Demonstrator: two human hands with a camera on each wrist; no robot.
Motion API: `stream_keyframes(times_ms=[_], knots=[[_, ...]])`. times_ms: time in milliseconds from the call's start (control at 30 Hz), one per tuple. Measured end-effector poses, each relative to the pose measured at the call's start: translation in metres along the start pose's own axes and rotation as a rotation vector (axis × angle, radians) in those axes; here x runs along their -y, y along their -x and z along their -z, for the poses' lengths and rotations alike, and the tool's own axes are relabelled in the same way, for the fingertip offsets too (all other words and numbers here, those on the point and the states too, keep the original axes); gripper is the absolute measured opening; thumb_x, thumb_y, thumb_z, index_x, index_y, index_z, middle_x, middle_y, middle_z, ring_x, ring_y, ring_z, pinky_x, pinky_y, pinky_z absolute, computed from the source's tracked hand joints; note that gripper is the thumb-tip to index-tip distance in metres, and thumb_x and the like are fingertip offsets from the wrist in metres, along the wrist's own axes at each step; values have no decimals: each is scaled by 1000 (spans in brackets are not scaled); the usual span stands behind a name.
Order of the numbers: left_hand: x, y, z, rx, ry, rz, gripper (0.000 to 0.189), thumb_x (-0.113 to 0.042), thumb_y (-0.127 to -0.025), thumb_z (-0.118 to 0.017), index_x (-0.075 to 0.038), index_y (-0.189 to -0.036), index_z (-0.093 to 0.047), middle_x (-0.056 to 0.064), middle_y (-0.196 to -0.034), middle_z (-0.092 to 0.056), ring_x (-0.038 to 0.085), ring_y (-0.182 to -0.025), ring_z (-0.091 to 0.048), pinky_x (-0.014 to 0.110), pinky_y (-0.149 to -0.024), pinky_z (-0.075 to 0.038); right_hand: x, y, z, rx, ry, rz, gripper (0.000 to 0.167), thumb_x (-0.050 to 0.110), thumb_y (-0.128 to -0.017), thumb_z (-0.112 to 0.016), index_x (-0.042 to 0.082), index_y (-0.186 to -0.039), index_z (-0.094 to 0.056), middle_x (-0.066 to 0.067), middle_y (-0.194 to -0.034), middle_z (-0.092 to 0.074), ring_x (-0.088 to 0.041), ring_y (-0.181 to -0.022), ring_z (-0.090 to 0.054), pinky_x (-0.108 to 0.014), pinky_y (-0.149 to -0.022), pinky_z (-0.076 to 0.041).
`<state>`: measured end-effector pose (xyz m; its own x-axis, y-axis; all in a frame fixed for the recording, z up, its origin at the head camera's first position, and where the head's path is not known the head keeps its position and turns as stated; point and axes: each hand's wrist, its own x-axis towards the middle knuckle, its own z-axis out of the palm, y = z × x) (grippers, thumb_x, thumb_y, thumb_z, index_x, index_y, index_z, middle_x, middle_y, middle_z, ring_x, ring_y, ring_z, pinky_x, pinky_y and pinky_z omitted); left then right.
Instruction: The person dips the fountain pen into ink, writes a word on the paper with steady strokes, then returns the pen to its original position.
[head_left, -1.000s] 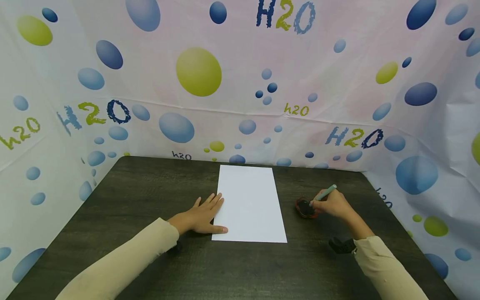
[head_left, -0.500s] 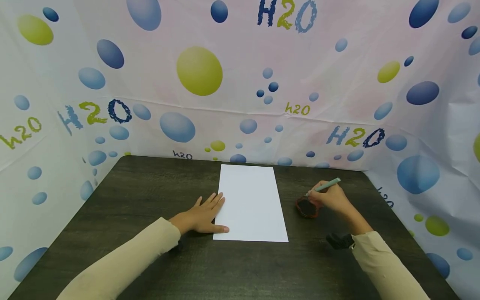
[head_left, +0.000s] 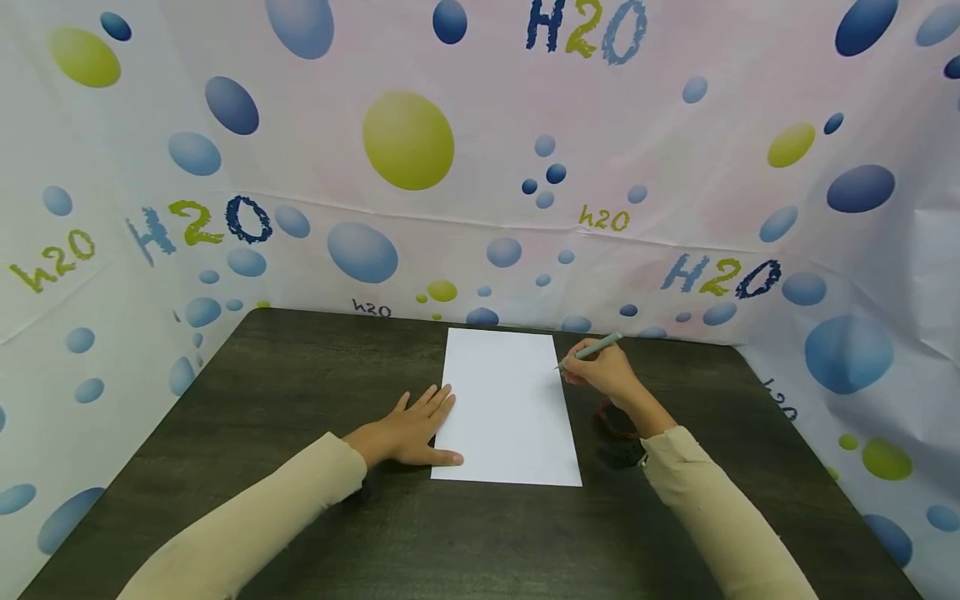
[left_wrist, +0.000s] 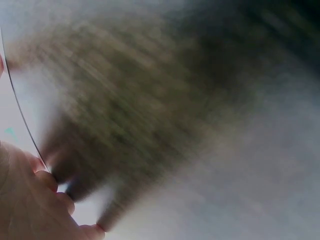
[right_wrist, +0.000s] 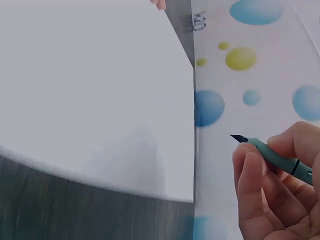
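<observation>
A white sheet of paper point(head_left: 510, 408) lies on the dark table. My left hand point(head_left: 412, 429) rests flat across its left edge, fingers spread. In the left wrist view part of that hand point(left_wrist: 22, 200) shows at the lower left. My right hand point(head_left: 611, 375) pinches a pale green pen point(head_left: 600, 346) over the sheet's upper right edge. The right wrist view shows the pen's dark pointed nib point(right_wrist: 239, 138) bare beyond the fingertips. Below the right forearm is a small round dark thing with a reddish rim point(head_left: 613, 421), partly hidden by the wrist.
The dark wooden table point(head_left: 322, 358) reaches back to a white backdrop point(head_left: 495, 108) printed with blue and green dots. A black wrist camera point(head_left: 621, 454) sits under the right sleeve.
My right hand has lifted the pen from the round reddish-rimmed thing and moved left to the paper's right edge. The left hand has stayed on the sheet.
</observation>
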<state>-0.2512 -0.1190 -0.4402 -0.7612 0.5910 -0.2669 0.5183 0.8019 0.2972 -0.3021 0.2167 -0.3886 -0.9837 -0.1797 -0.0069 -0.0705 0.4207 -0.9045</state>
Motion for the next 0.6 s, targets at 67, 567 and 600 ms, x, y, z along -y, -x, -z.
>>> stream_keyframes(times_ms=[67,567,600], knots=[[0,-1,0,-3,3,-2,101,-71,-86,-48,-9,-155,-9,8,-162,1,30,-148,1,62,-113,-2,3,-7,-10,-6,8,0,17,8,-90,-64,-7,-98,-62,-13,-87,-70,-16,-75,-70,-33,-73,-58],[0,-4,-4,-2,-18,40,102,-73,-84,-48,-12,-156,-8,4,-162,1,26,-148,1,60,-114,-2,17,-35,-60,-50,63,-45,14,11,-88,-68,-2,-92,-71,-11,-82,-72,-14,-70,-70,-36,-73,-58],[0,-4,-3,-1,-18,41,102,-73,-84,-48,-12,-156,-8,4,-162,1,26,-148,1,60,-114,-3,18,-35,-62,-58,65,-51,14,11,-88,-68,-2,-92,-71,-11,-82,-72,-14,-69,-70,-37,-74,-58]])
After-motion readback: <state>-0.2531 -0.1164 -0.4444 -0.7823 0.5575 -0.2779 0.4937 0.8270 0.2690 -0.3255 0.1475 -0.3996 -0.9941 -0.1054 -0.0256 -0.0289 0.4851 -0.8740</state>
